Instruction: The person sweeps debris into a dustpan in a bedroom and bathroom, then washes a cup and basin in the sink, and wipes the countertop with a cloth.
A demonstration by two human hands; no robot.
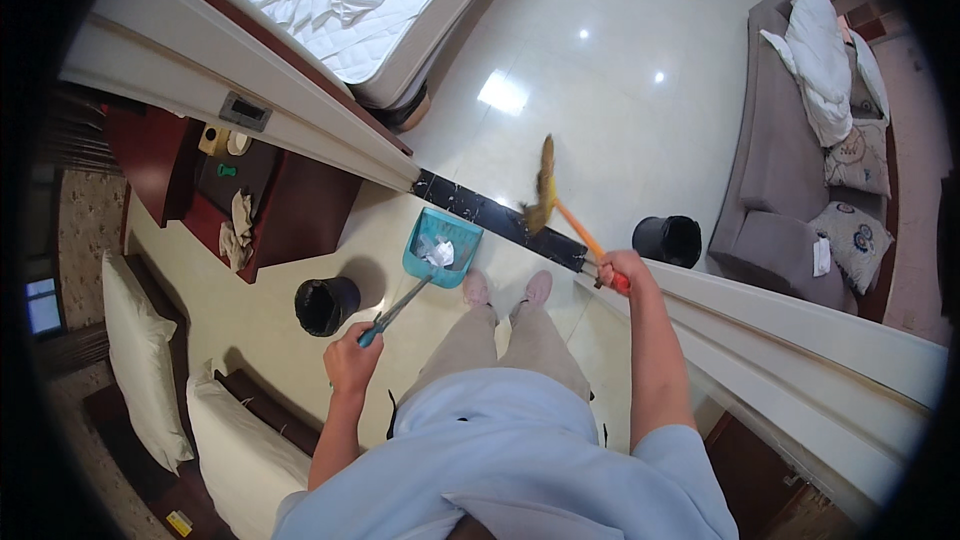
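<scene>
My left hand (352, 361) grips the blue handle of a long-handled teal dustpan (454, 276). Crumpled white paper (436, 250) lies in its pan, which sits on the tiles just in front of my feet. In my right hand (624, 270) is the orange handle of a broom (576, 226). The yellow-brown bristle head (541, 195) is over the far side of a dark doorway threshold (510, 219); whether the bristles touch the floor I cannot tell. Small pale flecks mark the threshold. Both feet, in pink shoes, stand on the near side of it.
Black-lined bins stand at the left (327, 306) and beyond the doorway at right (667, 240). Door frames (300, 120) flank me. Past them are a mattress (330, 15) with rumpled sheets and a grey sofa (780, 165). A red-brown desk (300, 217) and cushioned chairs (142, 360) are at left.
</scene>
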